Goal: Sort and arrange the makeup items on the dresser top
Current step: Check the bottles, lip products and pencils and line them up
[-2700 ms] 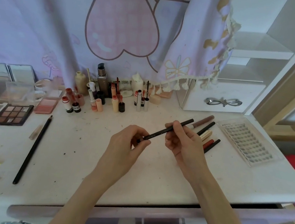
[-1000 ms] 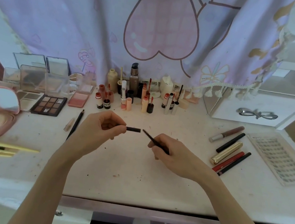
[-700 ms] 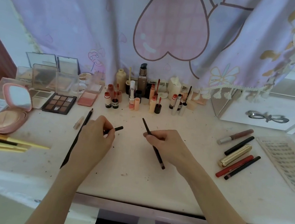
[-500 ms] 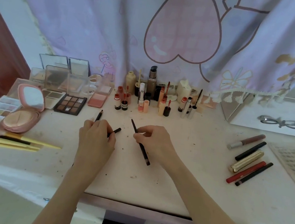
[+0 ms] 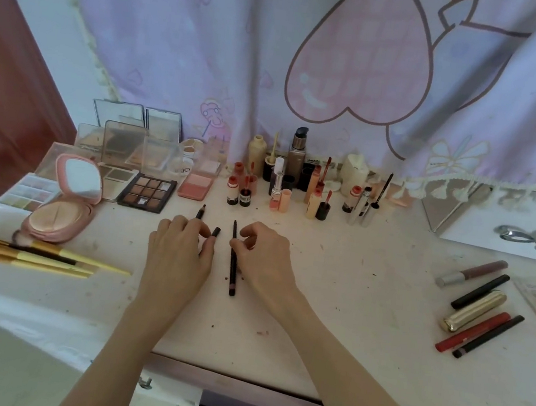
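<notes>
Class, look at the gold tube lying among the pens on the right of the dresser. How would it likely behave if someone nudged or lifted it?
The gold tube looks round and lies on its side, so a sideways nudge would probably roll it. Its shiny surface suggests it may be slippery in the fingers. The red pen lies close alongside, so it would likely bump that first.

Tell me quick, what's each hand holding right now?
Left hand: fingers closed on a small black cap.
Right hand: fingers pinching the thin black pencil, its lower end down by the dresser top.
</notes>
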Demonstrator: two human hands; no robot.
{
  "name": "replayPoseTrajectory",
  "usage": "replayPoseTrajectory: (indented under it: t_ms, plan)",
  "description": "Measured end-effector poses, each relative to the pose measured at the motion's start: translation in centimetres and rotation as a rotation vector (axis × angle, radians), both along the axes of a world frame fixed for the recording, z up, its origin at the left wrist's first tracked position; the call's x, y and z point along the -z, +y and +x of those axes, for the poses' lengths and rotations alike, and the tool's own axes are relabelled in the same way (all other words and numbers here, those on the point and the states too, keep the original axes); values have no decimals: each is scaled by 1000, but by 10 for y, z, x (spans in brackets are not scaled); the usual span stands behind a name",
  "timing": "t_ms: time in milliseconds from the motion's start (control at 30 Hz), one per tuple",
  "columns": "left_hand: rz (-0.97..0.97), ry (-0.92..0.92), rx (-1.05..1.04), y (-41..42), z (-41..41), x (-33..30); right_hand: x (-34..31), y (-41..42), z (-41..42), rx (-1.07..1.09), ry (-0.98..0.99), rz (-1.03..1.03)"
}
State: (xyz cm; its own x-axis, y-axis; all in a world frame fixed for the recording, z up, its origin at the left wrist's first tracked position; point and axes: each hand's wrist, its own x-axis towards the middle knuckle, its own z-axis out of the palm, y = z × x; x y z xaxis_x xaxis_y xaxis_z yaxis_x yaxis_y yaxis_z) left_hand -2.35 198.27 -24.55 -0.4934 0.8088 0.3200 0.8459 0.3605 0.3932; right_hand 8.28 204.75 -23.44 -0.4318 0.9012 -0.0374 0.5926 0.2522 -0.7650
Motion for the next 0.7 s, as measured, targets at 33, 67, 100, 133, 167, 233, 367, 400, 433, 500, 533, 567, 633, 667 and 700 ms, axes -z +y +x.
replayPoseTrajectory:
  t_ms: [33,67,100,133,167,233,367,400,433,500,533,567,633,667,700]
  plan:
    - [27,-20,9,-2,-4,0,1,-1,2,-48,-6,41]
    - [43,-42,11,-5,-9,0,2,-2,4,-106,-17,96]
    - [46,-65,10,-8,-13,0,6,-3,8,-172,-24,160]
    - [43,-86,8,-12,-18,-1,9,-4,13,-239,-32,225]
    - [38,-105,3,-15,-21,-1,12,-6,17,-303,-43,289]
    - [12,-137,-6,-18,-27,-1,20,-9,23,-416,-84,401]
    - [-45,-151,11,-20,-31,6,30,-10,21,-590,-253,504]
    - [-46,-154,14,-20,-32,7,31,-10,18,-610,-293,506]
    - [-45,-158,15,-21,-32,7,30,-9,16,-616,-309,501]
    - [-39,-164,24,-22,-33,8,27,-10,8,-590,-240,492]
    - [-36,-166,33,-22,-34,8,26,-12,5,-559,-199,476]
    - [-35,-168,45,-22,-34,8,26,-13,2,-526,-170,456]
    - [-37,-168,69,-22,-35,8,28,-14,-2,-472,-111,436]
    - [-36,-168,78,-22,-35,8,29,-14,-4,-453,-89,430]
    - [-35,-168,85,-22,-36,8,28,-14,-5,-441,-80,427]
